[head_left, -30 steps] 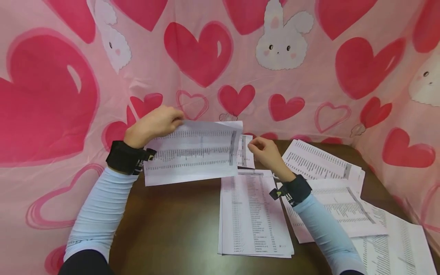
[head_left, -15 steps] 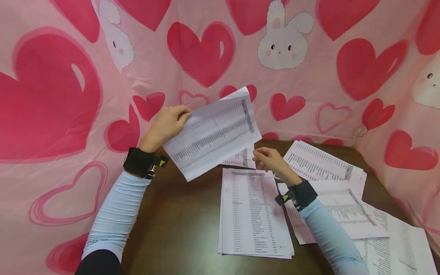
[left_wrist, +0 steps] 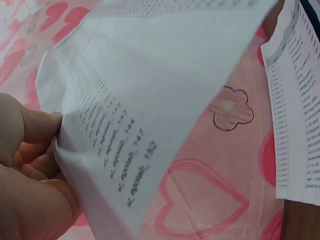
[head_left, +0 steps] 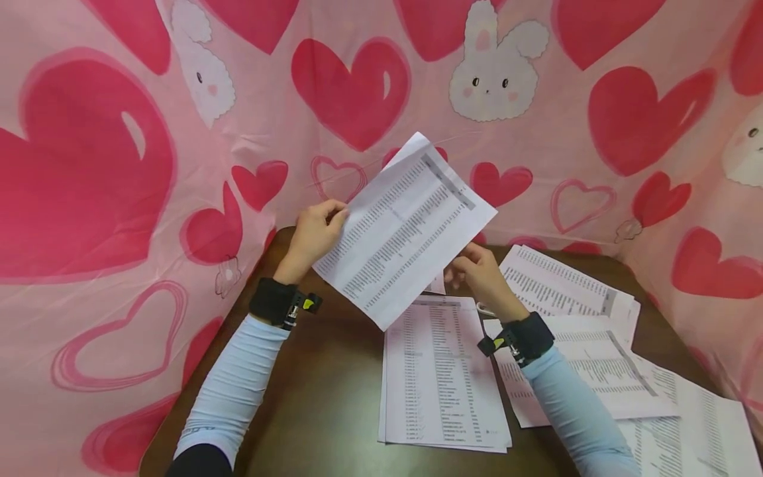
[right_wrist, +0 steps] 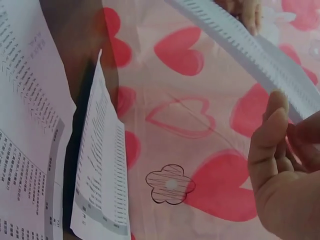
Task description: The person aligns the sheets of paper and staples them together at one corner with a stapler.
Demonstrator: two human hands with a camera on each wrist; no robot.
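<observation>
My left hand [head_left: 318, 232] pinches a printed sheet of paper [head_left: 405, 232] by its left edge. The sheet is raised and tilted, with its grey header band at the upper right. In the left wrist view the thumb and fingers [left_wrist: 42, 122] grip the paper's edge, and the sheet bends away from them. My right hand [head_left: 479, 275] is at the sheet's lower right edge, its fingers loosely bent. In the right wrist view its fingertips [right_wrist: 276, 102] overlap the sheet's [right_wrist: 250, 52] lower edge. Beneath the raised sheet lies an upright stack of printed pages [head_left: 444, 384].
Several printed pages [head_left: 560, 285] overlap on the right side of the brown table [head_left: 316, 397], with more pages [head_left: 584, 364] nearer the front and another sheet [head_left: 709, 424] at the front right. A small paper corner [head_left: 438, 285] shows behind the raised sheet. A pink heart-patterned cloth [head_left: 369, 79] surrounds the table.
The left hand has moved right with the sheet, which has turned from nearly level to steeply slanted and risen at its right end. The right hand has shifted slightly right, now at its edge.
</observation>
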